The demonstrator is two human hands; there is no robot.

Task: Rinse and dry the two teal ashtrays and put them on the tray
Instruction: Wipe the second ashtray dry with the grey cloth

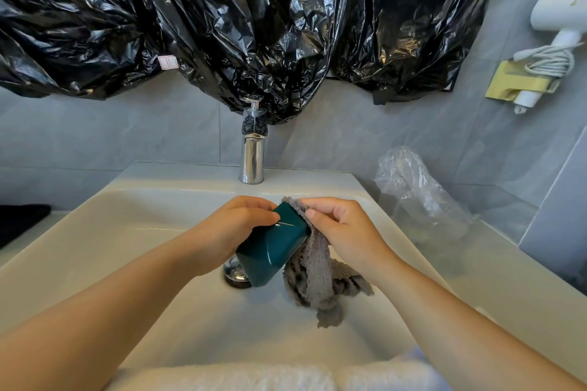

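Over the white sink basin [133, 225], my left hand [228, 232] grips a square teal ashtray [273, 247], tilted with its underside toward me. My right hand [340, 228] pinches a grey cloth [314, 273] against the ashtray's upper right edge. Most of the cloth hangs down below the ashtray, over the basin. Only one teal ashtray is in view, and I see no tray.
A chrome tap [252, 159] stands behind the basin, and the chrome drain [235, 273] shows under the ashtray. Crumpled clear plastic [419, 194] lies on the counter to the right. Black plastic sheeting [222, 19] covers the wall above. A white hair dryer [556, 28] hangs at the far right. A white towel [254, 378] lies along the near edge.
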